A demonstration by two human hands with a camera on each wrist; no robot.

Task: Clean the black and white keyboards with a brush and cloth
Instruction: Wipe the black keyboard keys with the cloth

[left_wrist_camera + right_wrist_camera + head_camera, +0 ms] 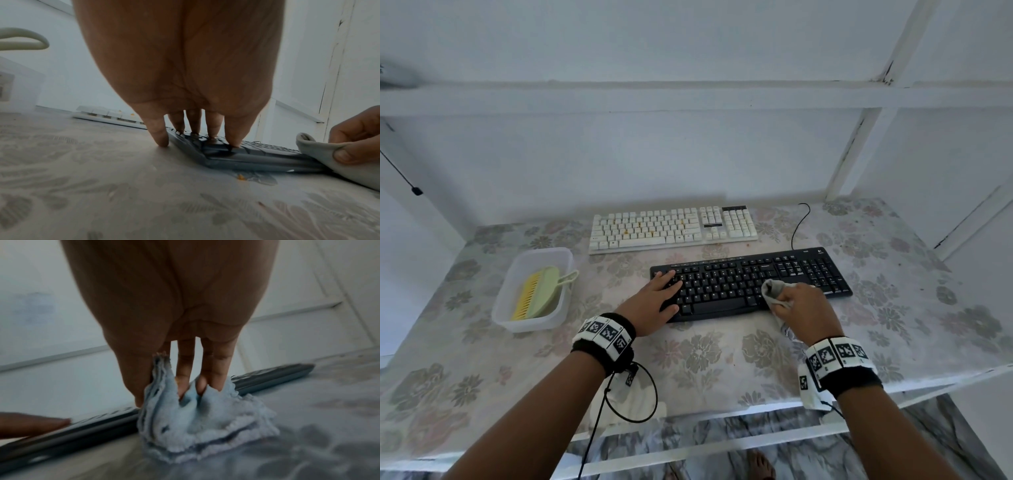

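The black keyboard (750, 281) lies in the middle of the table, and the white keyboard (671, 228) lies behind it. My left hand (657, 301) rests flat on the black keyboard's left end, fingers straight on the keys (211, 128). My right hand (803, 308) grips a grey cloth (774, 291) bunched against the keyboard's right front part. In the right wrist view the cloth (197, 418) hangs crumpled from my fingers (185, 368) over the keyboard's front edge (82, 428). A green and yellow brush (537, 294) lies in a clear tub.
The clear plastic tub (530, 291) stands at the left of the floral-covered table (705, 359). A black cable (799, 222) runs behind the black keyboard. Small orange crumbs (240, 177) lie on the tablecloth. White wall and shelf frame rise behind.
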